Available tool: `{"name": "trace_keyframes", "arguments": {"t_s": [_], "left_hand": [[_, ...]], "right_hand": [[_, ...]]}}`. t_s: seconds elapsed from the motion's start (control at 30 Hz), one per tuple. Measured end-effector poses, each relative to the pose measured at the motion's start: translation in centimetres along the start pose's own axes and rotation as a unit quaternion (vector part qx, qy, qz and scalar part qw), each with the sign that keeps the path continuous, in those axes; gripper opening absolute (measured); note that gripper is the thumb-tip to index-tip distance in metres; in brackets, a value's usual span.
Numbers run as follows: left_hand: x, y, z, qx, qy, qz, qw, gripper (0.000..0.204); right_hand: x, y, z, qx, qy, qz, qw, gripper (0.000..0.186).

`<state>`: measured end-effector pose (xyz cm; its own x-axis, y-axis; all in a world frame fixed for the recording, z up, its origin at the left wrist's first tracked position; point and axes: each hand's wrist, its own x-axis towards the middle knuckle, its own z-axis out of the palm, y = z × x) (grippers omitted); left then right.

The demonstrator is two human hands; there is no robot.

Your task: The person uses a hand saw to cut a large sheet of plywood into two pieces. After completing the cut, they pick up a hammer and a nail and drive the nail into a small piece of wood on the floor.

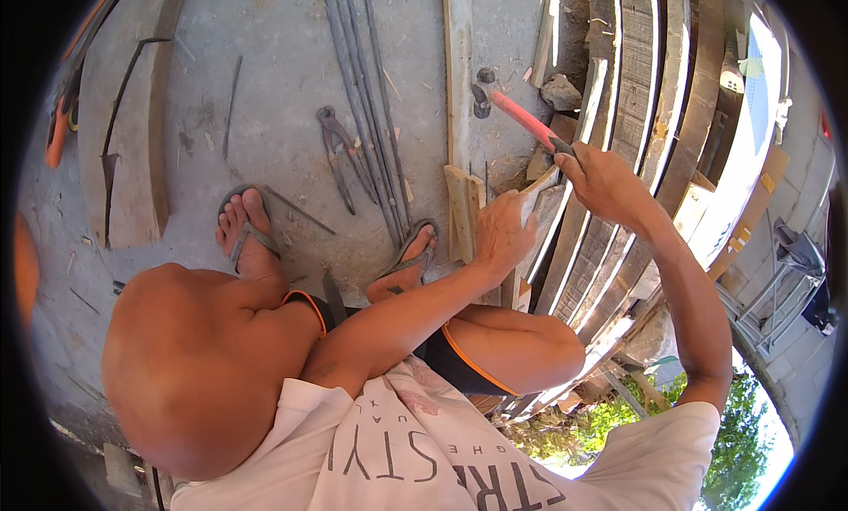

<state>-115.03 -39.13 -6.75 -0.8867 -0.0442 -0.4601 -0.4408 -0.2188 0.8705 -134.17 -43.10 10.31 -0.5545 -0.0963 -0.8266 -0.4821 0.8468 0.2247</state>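
Note:
My right hand (605,182) is wrapped round the grip of a hammer (521,115) with a red handle. The dark hammer head points left, raised in front of a long upright board. Close by on the left, my left hand (506,231) is closed on a narrow pale strip of wood (541,186), beside the stacked planks (632,96). Its fingertips are partly hidden. A short wood piece (459,206) stands just left of that hand.
End-cutting pincers (340,153) lie on the concrete floor beside several long steel bars (358,96). A long board (458,78) runs between bars and planks. Thick timber (137,131) and an orange-handled tool (58,133) lie at left. My sandalled feet rest near the bars.

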Motion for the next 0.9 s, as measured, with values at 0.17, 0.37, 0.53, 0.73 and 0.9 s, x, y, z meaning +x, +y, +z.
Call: {"name": "trace_keyframes", "arguments": {"t_s": [0.17, 0.37, 0.53, 0.73, 0.9], "left_hand": [[-0.2, 0.3, -2.7, 0.090, -0.078, 0.168, 0.979, 0.044], [-0.2, -0.3, 0.3, 0.009, 0.010, -0.134, 0.991, 0.084], [2.7, 0.2, 0.8, 0.018, -0.149, -0.230, 0.961, 0.117], [4.1, -2.9, 3.3, -0.028, -0.134, -0.221, 0.966, 0.127], [4.1, -1.2, 3.5, -0.054, -0.103, -0.266, 0.957, 0.135]], "right_hand": [[0.5, 0.3, 2.2, -0.046, -0.069, 0.014, 0.996, 0.050], [-0.7, -4.3, -5.8, 0.096, 0.179, -0.032, 0.979, 0.056], [-0.7, -5.2, -6.8, 0.169, 0.285, -0.038, 0.943, 0.050], [-1.0, -1.1, 1.8, 0.031, 0.029, 0.011, 0.999, 0.047], [0.8, -1.4, -1.8, 0.067, 0.029, 0.019, 0.997, 0.048]]}}
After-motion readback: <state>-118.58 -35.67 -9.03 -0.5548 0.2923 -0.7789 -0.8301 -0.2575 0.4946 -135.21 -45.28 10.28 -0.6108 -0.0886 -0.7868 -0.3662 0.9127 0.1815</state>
